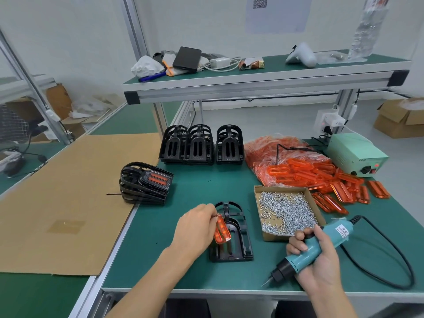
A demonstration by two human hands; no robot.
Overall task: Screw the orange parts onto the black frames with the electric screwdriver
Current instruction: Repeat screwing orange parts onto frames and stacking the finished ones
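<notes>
Screwdriver (pixel 314 250) gripped by right hand (pixel 317 260), bit pointing down-left; left hand (pixel 197 226) pinches orange part (pixel 222 229) lengthwise over frame (pixel 238 239).

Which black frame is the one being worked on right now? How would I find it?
Start at the green table and look at its front edge, between the two hands. The black frame lies flat there, alone. Unlike the stacked frames behind, the left hand is holding an orange part over it.
</notes>
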